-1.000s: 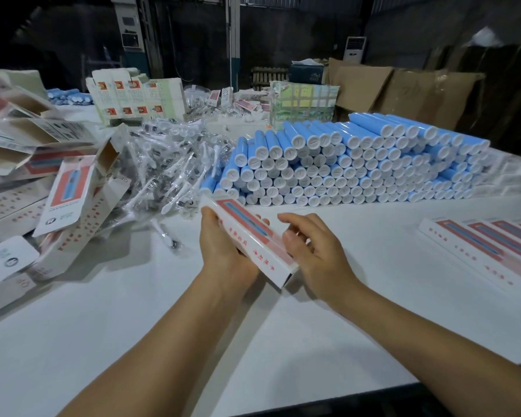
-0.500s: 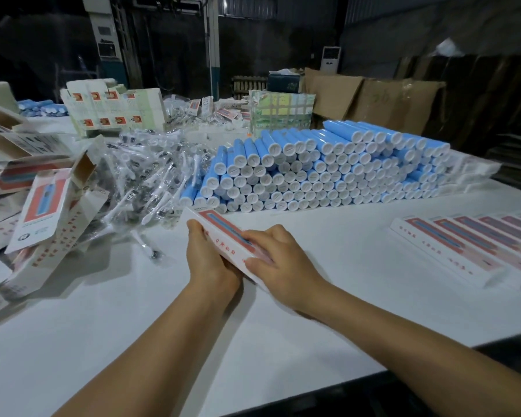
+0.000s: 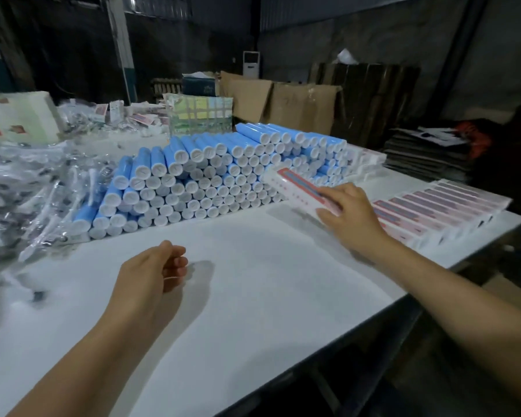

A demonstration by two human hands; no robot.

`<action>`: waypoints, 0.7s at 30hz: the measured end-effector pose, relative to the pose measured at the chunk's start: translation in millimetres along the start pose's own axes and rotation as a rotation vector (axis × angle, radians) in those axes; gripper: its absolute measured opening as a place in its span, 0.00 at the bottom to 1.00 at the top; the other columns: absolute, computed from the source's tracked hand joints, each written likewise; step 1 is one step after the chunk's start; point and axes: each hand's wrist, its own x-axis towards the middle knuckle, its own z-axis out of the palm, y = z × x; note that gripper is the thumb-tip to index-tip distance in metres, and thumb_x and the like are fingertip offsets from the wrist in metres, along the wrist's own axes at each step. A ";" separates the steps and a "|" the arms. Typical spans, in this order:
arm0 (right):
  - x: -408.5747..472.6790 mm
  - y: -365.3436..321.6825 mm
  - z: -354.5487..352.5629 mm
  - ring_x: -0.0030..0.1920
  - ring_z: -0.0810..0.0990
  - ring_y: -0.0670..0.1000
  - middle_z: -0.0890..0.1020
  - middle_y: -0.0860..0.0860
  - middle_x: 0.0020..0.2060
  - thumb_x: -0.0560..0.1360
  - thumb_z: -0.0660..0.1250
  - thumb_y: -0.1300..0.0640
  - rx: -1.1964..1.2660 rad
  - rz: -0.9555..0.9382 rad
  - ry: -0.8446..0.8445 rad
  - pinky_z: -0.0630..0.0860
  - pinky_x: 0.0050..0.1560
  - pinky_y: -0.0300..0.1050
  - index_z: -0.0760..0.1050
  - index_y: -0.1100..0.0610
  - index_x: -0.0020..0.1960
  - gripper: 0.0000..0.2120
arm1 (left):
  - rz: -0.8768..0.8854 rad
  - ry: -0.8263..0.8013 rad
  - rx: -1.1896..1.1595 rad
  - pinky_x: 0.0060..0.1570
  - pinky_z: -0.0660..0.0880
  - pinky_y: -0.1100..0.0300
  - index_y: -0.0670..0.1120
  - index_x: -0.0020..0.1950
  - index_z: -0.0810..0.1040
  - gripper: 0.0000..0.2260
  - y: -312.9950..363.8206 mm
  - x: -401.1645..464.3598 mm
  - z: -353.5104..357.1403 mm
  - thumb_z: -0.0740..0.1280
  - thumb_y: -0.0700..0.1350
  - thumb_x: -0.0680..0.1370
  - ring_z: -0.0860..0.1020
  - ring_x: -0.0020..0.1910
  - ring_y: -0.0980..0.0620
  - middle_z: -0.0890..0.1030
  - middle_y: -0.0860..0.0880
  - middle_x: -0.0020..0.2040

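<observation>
- Gripping one red-and-white carton [image 3: 295,185] is the right hand [image 3: 348,210]: fingers [image 3: 333,191] are lying over its top face, thumb is pressing the near side.
- Hanging tilted over the table [image 3: 253,311], toward the right edge, the carton is pointing its far end at the stacked blue tubes [image 3: 217,176]; whether it is touching the surface cannot be told.
- Lying just beside it, along the right edge, is a row of like cartons [image 3: 439,212].
- Hovering near the table's middle is the left hand [image 3: 151,275], fingers loosely curled, grasping nothing.
- Lying heaped at the left edge are bagged items [image 3: 27,191].
</observation>
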 end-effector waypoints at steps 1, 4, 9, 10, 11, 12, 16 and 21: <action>11.9 25.4 -14.9 0.59 0.68 0.56 0.73 0.54 0.55 0.77 0.65 0.54 -0.094 0.049 0.024 0.64 0.60 0.46 0.73 0.53 0.67 0.19 | 0.005 -0.005 0.003 0.39 0.70 0.59 0.38 0.46 0.79 0.12 -0.9 0.6 -0.2 0.61 0.44 0.81 0.75 0.35 0.50 0.79 0.43 0.38; 40.8 96.0 -56.8 0.63 0.68 0.63 0.74 0.61 0.62 0.79 0.59 0.56 -0.345 0.267 0.072 0.64 0.63 0.50 0.72 0.55 0.68 0.17 | 0.030 -0.016 0.054 0.39 0.71 0.59 0.39 0.44 0.81 0.13 -4.2 4.1 -2.6 0.61 0.44 0.81 0.77 0.33 0.52 0.81 0.44 0.37; 40.0 175.9 -96.5 0.64 0.67 0.65 0.72 0.63 0.64 0.79 0.57 0.59 -0.591 0.574 0.015 0.63 0.62 0.53 0.71 0.56 0.67 0.17 | 0.037 -0.010 0.055 0.39 0.71 0.58 0.40 0.44 0.81 0.13 -8.5 10.2 -5.7 0.61 0.44 0.81 0.79 0.31 0.54 0.82 0.46 0.35; 34.6 183.1 -97.2 0.65 0.67 0.64 0.72 0.61 0.65 0.79 0.57 0.60 -0.626 0.590 -0.048 0.63 0.63 0.52 0.70 0.56 0.68 0.18 | 0.040 -0.013 0.053 0.39 0.71 0.58 0.40 0.44 0.81 0.12 -9.6 10.9 -6.3 0.61 0.44 0.81 0.79 0.31 0.54 0.82 0.46 0.35; 29.9 186.8 -96.6 0.64 0.67 0.63 0.72 0.61 0.64 0.79 0.57 0.60 -0.652 0.605 -0.103 0.63 0.62 0.52 0.69 0.55 0.69 0.19 | 0.044 -0.017 0.054 0.40 0.72 0.59 0.41 0.44 0.81 0.12 -10.4 11.6 -6.7 0.61 0.43 0.81 0.79 0.32 0.54 0.82 0.46 0.35; 25.1 188.3 -95.0 0.63 0.67 0.63 0.72 0.60 0.63 0.79 0.57 0.60 -0.663 0.607 -0.125 0.64 0.61 0.52 0.68 0.54 0.70 0.20 | 0.048 -0.022 0.060 0.40 0.72 0.59 0.41 0.44 0.81 0.12 -11.0 12.1 -7.0 0.61 0.43 0.81 0.79 0.33 0.53 0.82 0.46 0.36; 18.4 178.1 -91.1 0.65 0.63 0.63 0.69 0.61 0.66 0.79 0.57 0.58 -0.620 0.664 -0.063 0.63 0.64 0.57 0.67 0.52 0.70 0.20 | 0.081 -0.029 0.102 0.41 0.72 0.59 0.41 0.44 0.82 0.09 -9.7 10.9 -5.5 0.62 0.39 0.79 0.77 0.36 0.51 0.82 0.44 0.38; 36.4 105.5 -73.0 0.66 0.65 0.63 0.72 0.60 0.66 0.80 0.57 0.59 -0.411 0.456 0.209 0.63 0.67 0.57 0.74 0.59 0.65 0.16 | 0.181 -0.075 0.351 0.43 0.71 0.57 0.46 0.41 0.83 0.08 -11.2 1.4 -5.8 0.66 0.41 0.78 0.76 0.36 0.51 0.82 0.49 0.35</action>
